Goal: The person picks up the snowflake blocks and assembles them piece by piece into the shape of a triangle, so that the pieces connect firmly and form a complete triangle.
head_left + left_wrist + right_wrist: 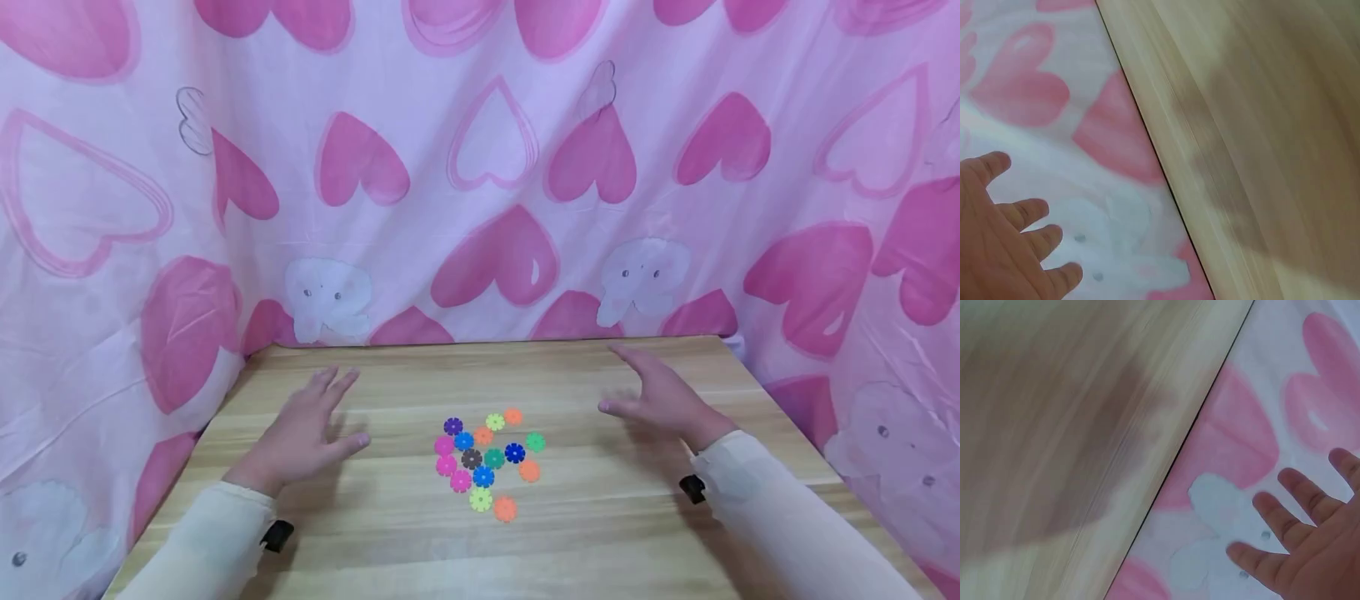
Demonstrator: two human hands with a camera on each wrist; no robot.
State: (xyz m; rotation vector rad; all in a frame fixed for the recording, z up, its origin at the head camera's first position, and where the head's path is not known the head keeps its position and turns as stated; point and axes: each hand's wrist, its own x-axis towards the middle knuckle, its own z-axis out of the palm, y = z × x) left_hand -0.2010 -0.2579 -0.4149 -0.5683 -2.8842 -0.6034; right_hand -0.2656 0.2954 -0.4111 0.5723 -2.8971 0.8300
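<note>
Several flat, notched plastic discs lie loosely grouped on the wooden table, among them a purple disc (pixel 453 427), a brown disc (pixel 472 459), a dark blue disc (pixel 514 453), a green disc (pixel 535 442) and an orange disc (pixel 506 509). To the left of the group my left hand (pixel 303 433) hovers above the table, fingers spread and holding nothing. On the other side my right hand (pixel 663 396) is likewise raised, thumb apart from the fingers, with nothing in it. Both wrist views show spread fingers and no discs.
The wooden table (pixel 405 550) reaches back to a pink curtain (pixel 495 192) printed with hearts, which also hangs along both sides. A small black device sits under each sleeve cuff, one at the left wrist (pixel 277 536) and one at the right wrist (pixel 693 489).
</note>
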